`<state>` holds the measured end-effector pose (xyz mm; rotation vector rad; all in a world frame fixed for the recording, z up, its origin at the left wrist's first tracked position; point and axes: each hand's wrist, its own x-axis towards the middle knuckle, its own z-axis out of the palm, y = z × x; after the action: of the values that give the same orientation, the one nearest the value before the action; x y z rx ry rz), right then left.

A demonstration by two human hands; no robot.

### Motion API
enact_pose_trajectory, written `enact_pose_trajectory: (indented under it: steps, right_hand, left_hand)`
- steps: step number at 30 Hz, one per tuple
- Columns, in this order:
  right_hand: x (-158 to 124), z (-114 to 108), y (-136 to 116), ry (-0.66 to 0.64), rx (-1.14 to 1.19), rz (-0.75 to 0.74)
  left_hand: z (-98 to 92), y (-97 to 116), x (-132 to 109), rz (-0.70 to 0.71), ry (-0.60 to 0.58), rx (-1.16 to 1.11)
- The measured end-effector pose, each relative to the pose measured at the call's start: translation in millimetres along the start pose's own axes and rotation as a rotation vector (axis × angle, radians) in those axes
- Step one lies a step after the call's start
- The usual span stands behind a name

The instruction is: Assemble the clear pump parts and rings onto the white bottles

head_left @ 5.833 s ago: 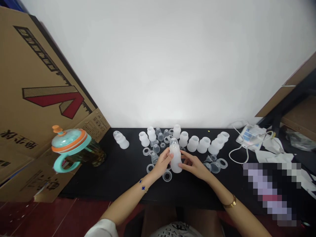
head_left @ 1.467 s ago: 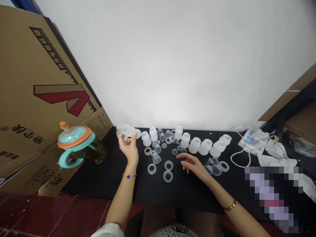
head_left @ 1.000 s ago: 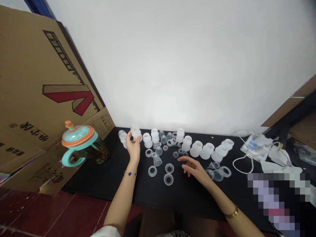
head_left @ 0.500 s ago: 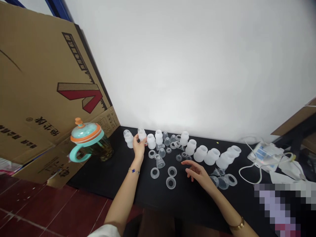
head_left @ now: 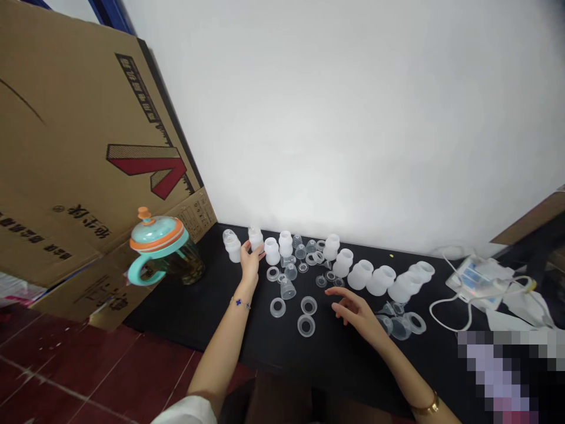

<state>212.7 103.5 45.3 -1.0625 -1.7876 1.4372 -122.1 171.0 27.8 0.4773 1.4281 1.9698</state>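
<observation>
My left hand (head_left: pixel 251 264) is at a white baby bottle (head_left: pixel 255 238) with a clear cap, its fingers apart against the lower body. A similar capped bottle (head_left: pixel 232 247) stands just to the left. Right of the hand are two uncapped white bottles, the nearer one (head_left: pixel 272 251) close to my fingertips. My right hand (head_left: pixel 356 315) hovers over the black table, fingers loosely bent and apart, holding nothing. Nearest to it is a translucent ring (head_left: pixel 309 305); a second ring (head_left: pixel 306 325) lies just below that one. A clear dome cap (head_left: pixel 288 289) lies between the hands.
Several open white bottles (head_left: pixel 362 275) stand in a row at right. Clear caps and rings (head_left: pixel 401 327) lie near my right forearm. A teal-lidded jug (head_left: pixel 164 250) is at left before a large cardboard box (head_left: pixel 79 147). A white device with cables (head_left: pixel 479 282) sits far right.
My left fingers have loosened and spread at the capped bottle, which stands nearly where it was. My right hand has hardly moved. The whole view has shifted slightly.
</observation>
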Motion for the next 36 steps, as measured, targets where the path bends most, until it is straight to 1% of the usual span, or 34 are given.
enact_pose_trajectory:
  steps: [5,10,15,18,21,28,36]
  right_hand:
    - [-0.5,0.1,0.2,0.005,-0.059,-0.01]
    - [-1.9,1.5,-4.7,0.004,-0.111,-0.009]
    - [-2.4,2.7,-8.7,-0.01,-0.137,0.0]
    - [-2.2,3.1,-8.2,-0.024,-0.153,0.004]
    - [-2.1,3.7,-8.8,-0.029,-0.18,0.0]
    - [-2.2,4.5,-11.4,-0.025,-0.231,-0.01]
    - [-2.7,3.9,-7.7,-0.036,-0.25,-0.012]
  left_hand:
    - [-1.3,-1.2,-3.1,-0.08,0.018,-0.045]
    - [-4.5,-1.4,-3.4,-0.15,0.0,-0.049]
    - [-5.2,0.8,-2.9,-0.235,-0.089,-0.01]
    - [-3.3,2.0,-4.4,-0.268,-0.159,0.009]
    - [-0.8,3.4,-5.2,-0.297,-0.2,0.02]
    - [1.1,7.1,-3.0,-0.319,-0.258,0.035]
    - [-2.8,8.5,2.9,-0.328,-0.231,0.038]
